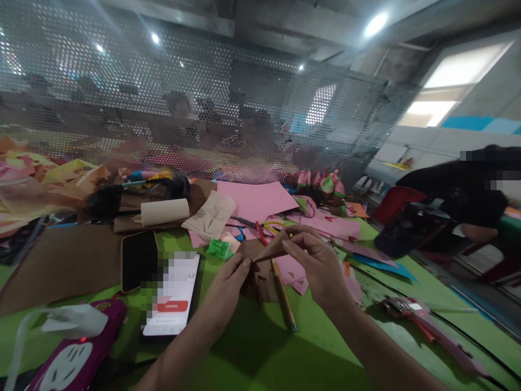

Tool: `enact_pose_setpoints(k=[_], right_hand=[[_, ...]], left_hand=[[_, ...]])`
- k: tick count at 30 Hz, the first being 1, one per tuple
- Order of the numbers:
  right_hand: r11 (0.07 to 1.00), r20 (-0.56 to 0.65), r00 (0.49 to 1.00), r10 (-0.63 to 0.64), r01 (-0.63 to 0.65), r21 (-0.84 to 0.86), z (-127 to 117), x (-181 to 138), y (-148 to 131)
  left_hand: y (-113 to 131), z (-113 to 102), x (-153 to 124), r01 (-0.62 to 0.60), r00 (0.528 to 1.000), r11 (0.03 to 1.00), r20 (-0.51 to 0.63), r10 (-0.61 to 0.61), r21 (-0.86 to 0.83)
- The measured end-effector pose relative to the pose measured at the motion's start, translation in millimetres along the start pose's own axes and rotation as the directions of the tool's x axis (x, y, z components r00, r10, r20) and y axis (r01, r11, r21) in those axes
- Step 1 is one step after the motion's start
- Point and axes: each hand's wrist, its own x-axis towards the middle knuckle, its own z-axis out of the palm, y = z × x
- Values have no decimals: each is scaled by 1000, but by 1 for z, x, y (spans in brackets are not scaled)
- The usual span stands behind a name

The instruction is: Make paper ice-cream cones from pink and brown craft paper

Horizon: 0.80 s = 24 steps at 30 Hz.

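Observation:
Between my two hands is a strip of brown paper [272, 251], slanting up to the right. My left hand [233, 277] pinches its lower left end between thumb and fingers. The upper right end is in the closed fingertips of my right hand [315, 258]. Just below my hands, more brown paper [266, 285] lies on the green tabletop, partly hidden by my fingers. A yellow pencil [285, 301] lies beside it, pointing toward me. Behind the hands are red-handled scissors or pliers [261, 234], partly covered, and a shiny green wrapper [220, 249].
A lit phone [173, 312], a dark phone [139, 260] and a purple power strip [77, 353] lie at left. A pink glue gun [435, 328] with its cord is at right. Pink paper [256, 198] and a paper roll [165, 212] lie behind. Another person [464, 184] sits at right.

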Motion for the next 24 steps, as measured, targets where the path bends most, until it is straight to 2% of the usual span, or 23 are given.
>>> enact_pose_setpoints(k=[6,10,13,17,20,24], right_hand=[[999,17,1000,12,-12,39,1,0,-1],[1000,17,1000,-3,3,-18,1,-1,-4],[996,23,999,-29,31,-87,0,-2,-8],[992,95,994,-57,67,-103,2,-4,-14],[990,137,988,-67,83,-115,4,-6,-17],[992,138,988,-67,81,-95,5,-6,-17]], left_hand=[[-13,2,7,-71,997,994,49,67,83],[-15,2,7,-115,992,981,69,105,156],[-9,2,4,-116,991,975,93,100,192],[-3,2,1,-160,979,964,161,127,211],[-6,2,2,-158,971,956,214,104,249],[-13,4,4,-153,973,953,210,98,263]])
